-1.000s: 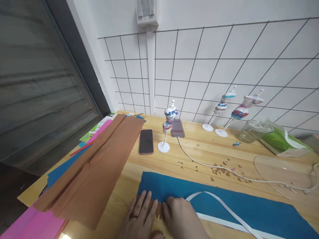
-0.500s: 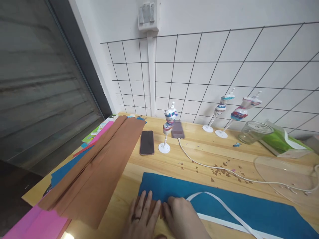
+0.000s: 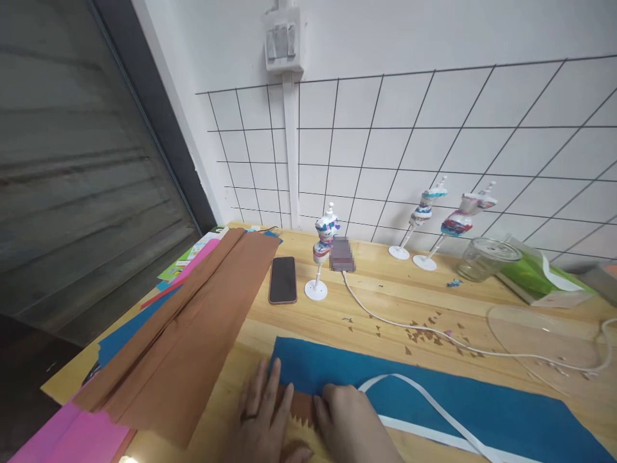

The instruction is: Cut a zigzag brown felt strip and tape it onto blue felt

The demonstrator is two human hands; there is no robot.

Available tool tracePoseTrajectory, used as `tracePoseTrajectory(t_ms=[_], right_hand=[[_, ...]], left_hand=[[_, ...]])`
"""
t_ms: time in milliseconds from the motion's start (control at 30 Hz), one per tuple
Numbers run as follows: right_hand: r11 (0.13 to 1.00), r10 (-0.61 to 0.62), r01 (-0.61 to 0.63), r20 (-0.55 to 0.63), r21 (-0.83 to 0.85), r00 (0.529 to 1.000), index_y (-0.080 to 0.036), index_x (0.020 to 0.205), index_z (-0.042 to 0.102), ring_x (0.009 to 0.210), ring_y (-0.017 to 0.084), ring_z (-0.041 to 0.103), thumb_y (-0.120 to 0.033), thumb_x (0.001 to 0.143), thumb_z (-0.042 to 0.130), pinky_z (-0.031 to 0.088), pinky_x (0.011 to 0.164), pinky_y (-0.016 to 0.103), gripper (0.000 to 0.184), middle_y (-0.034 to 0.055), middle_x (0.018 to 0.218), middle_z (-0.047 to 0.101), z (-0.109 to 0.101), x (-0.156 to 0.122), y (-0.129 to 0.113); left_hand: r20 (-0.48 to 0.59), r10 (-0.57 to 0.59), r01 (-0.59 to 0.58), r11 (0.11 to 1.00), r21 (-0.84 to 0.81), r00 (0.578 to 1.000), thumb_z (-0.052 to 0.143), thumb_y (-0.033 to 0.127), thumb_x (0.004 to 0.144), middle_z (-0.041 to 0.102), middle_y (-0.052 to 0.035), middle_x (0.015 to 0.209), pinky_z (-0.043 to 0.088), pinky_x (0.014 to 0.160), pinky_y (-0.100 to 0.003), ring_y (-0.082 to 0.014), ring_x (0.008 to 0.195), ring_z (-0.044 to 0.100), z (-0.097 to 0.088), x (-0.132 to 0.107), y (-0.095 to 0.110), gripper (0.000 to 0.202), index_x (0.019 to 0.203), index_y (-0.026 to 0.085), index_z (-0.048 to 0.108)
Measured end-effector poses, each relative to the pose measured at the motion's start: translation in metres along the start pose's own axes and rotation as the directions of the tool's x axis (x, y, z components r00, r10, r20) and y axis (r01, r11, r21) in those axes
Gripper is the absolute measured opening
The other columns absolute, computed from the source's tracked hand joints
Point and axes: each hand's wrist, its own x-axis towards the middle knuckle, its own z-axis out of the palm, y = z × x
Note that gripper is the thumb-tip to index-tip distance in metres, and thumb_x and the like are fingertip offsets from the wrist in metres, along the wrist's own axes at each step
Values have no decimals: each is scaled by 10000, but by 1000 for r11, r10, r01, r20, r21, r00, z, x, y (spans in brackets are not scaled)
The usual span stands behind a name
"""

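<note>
My left hand [image 3: 263, 421] lies flat with its fingers spread on the near left corner of a blue crepe paper strip [image 3: 434, 399], a ring on one finger. My right hand [image 3: 347, 424] rests beside it, fingers curled down onto the blue paper. Between the two hands shows a small brown paper piece [image 3: 301, 408] with a zigzag-cut edge, pressed under the fingers. A white ribbon [image 3: 424, 402] loops over the blue strip just right of my right hand.
A long brown crepe paper sheet [image 3: 193, 328] lies at the left over pink and blue sheets. Behind are a phone [image 3: 283, 280], three small mannequin stands [image 3: 322, 251], a white cable [image 3: 434, 337], a glass jar [image 3: 484, 258], a green packet [image 3: 540, 278] and brown paper scraps [image 3: 424, 328].
My left hand has slid slightly left along the blue paper's corner, so more of the brown zigzag piece shows between the hands. The view has tilted up a little.
</note>
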Motion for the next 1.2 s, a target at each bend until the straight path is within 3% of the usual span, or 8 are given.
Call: tracePoseTrajectory(t_ms=[133,400,500,600,667,833,1033,1200], right_hand=[[1000,-30,30,-4,8,1000,-160,682,679,667,215,668,-170,839,390,374,520,246,329,127,714,713,4,1,3],[999,26,-26,-23,35,999,-160,661,687,679,241,672,-174,821,402,383,528,265,327,143,715,710,8,2,4],[999,20,-18,-30,37,999,-157,663,686,677,240,672,-159,821,398,384,527,262,329,145,712,710,8,2,4],[999,14,-13,-20,36,1000,-158,662,685,665,232,672,-163,824,399,383,520,255,329,143,706,709,11,4,5],[999,12,-12,-11,35,1000,-160,656,681,658,226,671,-173,827,401,381,511,250,328,137,696,708,12,5,6],[999,20,-19,-15,40,1000,-166,667,681,677,225,669,-180,829,400,386,523,250,324,133,715,711,10,4,7],[999,15,-15,-13,49,1000,-174,669,681,686,220,668,-180,828,409,389,536,247,316,121,723,714,4,1,5],[999,7,-7,13,40,1000,-146,687,683,687,239,666,-160,839,385,390,536,257,335,149,718,706,5,4,5]], left_hand=[[-107,97,-106,991,-82,990,439,576,782,570,-118,1175,366,924,-332,-274,1152,448,8,3,17,569,1089,120,585],[-73,-254,254,967,-3,965,474,394,808,517,-191,1223,248,1005,-488,-367,1265,264,-13,2,-18,456,1110,61,553],[-90,-118,111,990,-86,989,448,332,833,564,-162,1173,341,967,-379,-304,1203,397,0,-3,-5,371,1069,77,575],[-237,-61,24,988,-156,970,372,299,862,650,-93,1030,394,914,-317,-220,1049,548,20,-8,21,318,978,128,614],[-164,7,-16,998,-53,986,425,410,834,656,-96,1015,416,859,-299,-219,986,579,27,-11,30,377,986,128,625],[-92,32,-22,994,103,995,445,592,759,654,-112,1017,396,806,-354,-254,929,586,22,-21,16,530,1057,186,609],[-78,-126,129,991,32,989,469,586,749,608,-146,1093,372,878,-393,-309,1089,496,18,-25,11,555,1118,183,566],[-119,46,-58,993,-104,992,419,345,844,606,-91,1131,404,927,-281,-213,1107,512,25,-8,35,362,1111,147,563]])
